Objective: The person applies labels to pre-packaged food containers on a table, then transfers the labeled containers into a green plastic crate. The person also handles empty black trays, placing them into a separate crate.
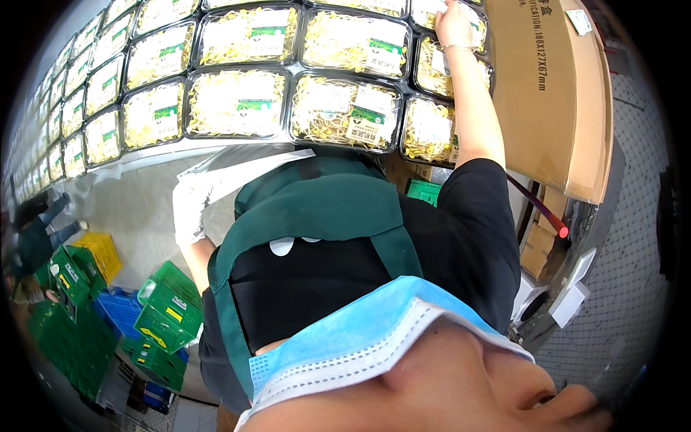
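Observation:
Clear-lidded black trays of bean sprouts (345, 108), most with white and green labels, lie in rows across the top. My right hand (453, 27) reaches onto the upper right tray (425, 18), fingers bent at its lid; their tips are hard to make out. My left hand (191, 209), in a white glove, is lower left of the rows, closed on a long white strip (255, 171) that slants up toward the trays. My dark green apron (309, 205) lies between my arms.
Flattened cardboard (547, 122) borders the trays at right, above a red bar (558, 223) and more cardboard (540, 248). Green (165, 317), blue (115, 313) and yellow (108, 252) crates stand on the floor at lower left. Another person (29, 237) is at the far left.

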Demonstrator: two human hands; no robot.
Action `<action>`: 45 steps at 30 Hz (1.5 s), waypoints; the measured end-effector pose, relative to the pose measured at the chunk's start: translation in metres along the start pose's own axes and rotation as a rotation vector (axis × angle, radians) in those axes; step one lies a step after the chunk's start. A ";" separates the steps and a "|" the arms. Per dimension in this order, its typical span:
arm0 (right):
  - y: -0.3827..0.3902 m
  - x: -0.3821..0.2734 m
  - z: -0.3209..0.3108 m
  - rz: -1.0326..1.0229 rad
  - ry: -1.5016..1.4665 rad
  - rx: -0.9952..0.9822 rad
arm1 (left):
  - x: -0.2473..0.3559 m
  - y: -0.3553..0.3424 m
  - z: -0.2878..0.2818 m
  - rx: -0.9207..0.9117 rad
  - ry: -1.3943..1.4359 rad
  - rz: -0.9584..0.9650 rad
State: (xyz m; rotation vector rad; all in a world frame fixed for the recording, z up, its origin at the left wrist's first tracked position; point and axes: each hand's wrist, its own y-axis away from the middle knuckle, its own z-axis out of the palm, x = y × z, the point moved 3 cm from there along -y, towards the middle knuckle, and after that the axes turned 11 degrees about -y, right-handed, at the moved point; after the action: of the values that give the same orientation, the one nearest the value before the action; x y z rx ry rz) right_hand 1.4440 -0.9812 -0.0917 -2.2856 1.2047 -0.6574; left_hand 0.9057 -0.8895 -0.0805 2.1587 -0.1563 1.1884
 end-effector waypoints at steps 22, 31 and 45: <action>-0.095 -0.010 0.091 0.099 -0.440 0.057 | -0.085 0.002 -0.019 0.261 -0.365 -0.118; -0.101 -0.005 0.058 0.450 -0.449 -0.657 | -0.147 -0.016 -0.021 0.298 -0.599 -0.110; 0.027 0.080 -0.032 0.357 -1.640 -0.119 | -0.189 -0.128 -0.058 -0.064 -1.246 -0.149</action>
State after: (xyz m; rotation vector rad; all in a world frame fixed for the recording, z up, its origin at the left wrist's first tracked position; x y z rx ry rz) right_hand 1.4476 -1.0678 -0.0678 -1.6476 0.6510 1.2402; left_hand 0.8058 -0.7941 -0.2712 2.4746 -0.5247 -0.3694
